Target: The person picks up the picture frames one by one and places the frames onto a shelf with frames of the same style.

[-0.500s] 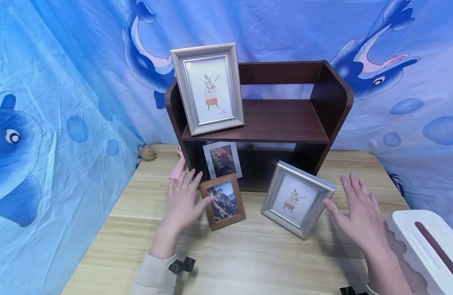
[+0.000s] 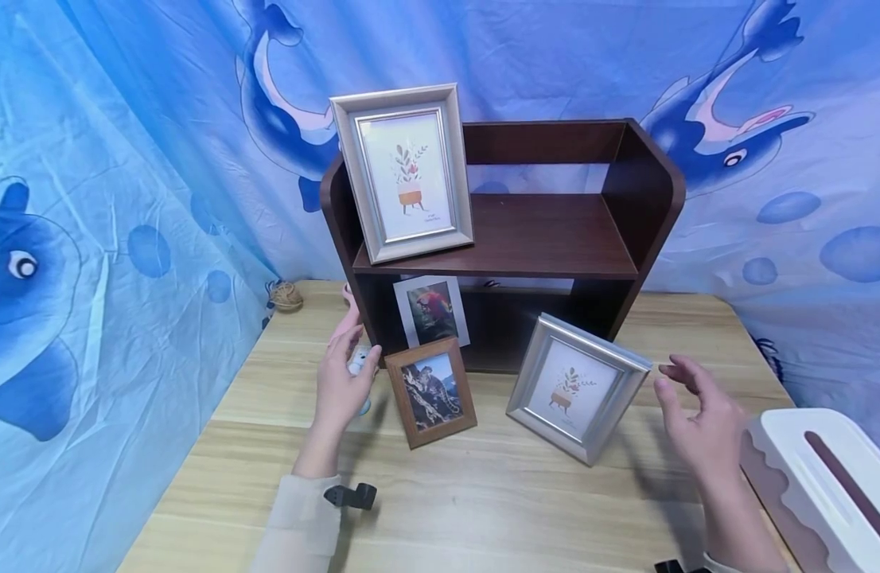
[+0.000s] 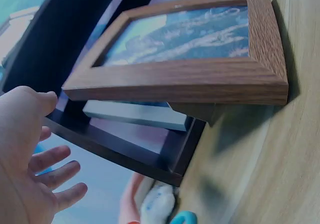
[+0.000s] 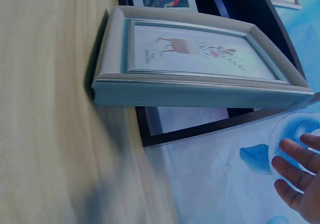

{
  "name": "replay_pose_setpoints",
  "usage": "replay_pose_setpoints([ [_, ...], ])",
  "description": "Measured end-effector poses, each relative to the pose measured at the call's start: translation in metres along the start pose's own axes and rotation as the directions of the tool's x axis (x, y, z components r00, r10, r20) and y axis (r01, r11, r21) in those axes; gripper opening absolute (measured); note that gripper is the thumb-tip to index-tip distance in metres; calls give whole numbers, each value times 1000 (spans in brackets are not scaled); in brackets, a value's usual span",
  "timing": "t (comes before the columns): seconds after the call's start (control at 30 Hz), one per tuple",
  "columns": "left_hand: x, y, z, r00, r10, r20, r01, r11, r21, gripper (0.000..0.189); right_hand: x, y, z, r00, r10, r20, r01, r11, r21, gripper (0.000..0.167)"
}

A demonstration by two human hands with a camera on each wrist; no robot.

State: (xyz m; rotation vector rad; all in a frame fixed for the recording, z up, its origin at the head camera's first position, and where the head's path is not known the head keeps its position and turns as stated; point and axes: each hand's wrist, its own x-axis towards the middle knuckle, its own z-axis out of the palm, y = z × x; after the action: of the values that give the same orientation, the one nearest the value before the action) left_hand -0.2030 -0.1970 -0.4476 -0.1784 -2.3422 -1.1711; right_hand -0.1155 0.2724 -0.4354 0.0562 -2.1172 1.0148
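A brown wooden picture frame with a leopard photo leans upright on the table, before the shelf. My left hand hovers just left of it, fingers loosely bent and holding nothing. In the left wrist view, thumb and fingers are spread beside the frame's edge. A silver picture frame with a potted-plant print stands tilted to the right. Beyond its right edge is my right hand, apart from it, with relaxed fingers and nothing in them. The right wrist view shows that frame from its side.
A dark brown two-tier shelf stands at the back. On its upper tier leans another silver frame; a white-bordered parrot picture is on the lower. A white tissue box sits at right, a twine ball at back left.
Both hands have drawn away from the frames, the left one to the left and the right one slightly right and down. Their fingers have curled a little. The frames stay put.
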Motion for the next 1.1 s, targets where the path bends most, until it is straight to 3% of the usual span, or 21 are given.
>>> replay_pose_setpoints([
  [0.27, 9, -17, 14, 998, -67, -5, 65, 987, -147, 55, -9, 6, 5, 998, 8, 67, -20, 985, 170, 35],
  [0.47, 16, -20, 20, 997, -70, -8, 68, 984, -164, 50, -16, 12, 10, 992, 2, 124, -33, 969, 243, 35],
  [0.6, 21, -19, 23, 997, -75, -18, 70, 979, -192, 48, -23, 14, 12, 982, 33, 185, -78, 968, 239, 32],
  [0.9, 31, -20, 31, 988, -146, -46, 121, 930, -347, 40, -33, 17, 19, 959, 69, 276, -118, 979, 166, 23],
  [1.1, 38, -22, 34, 980, -162, -116, 116, 937, -329, 37, -40, 23, 22, 939, 97, 330, -145, 982, 123, 24],
])
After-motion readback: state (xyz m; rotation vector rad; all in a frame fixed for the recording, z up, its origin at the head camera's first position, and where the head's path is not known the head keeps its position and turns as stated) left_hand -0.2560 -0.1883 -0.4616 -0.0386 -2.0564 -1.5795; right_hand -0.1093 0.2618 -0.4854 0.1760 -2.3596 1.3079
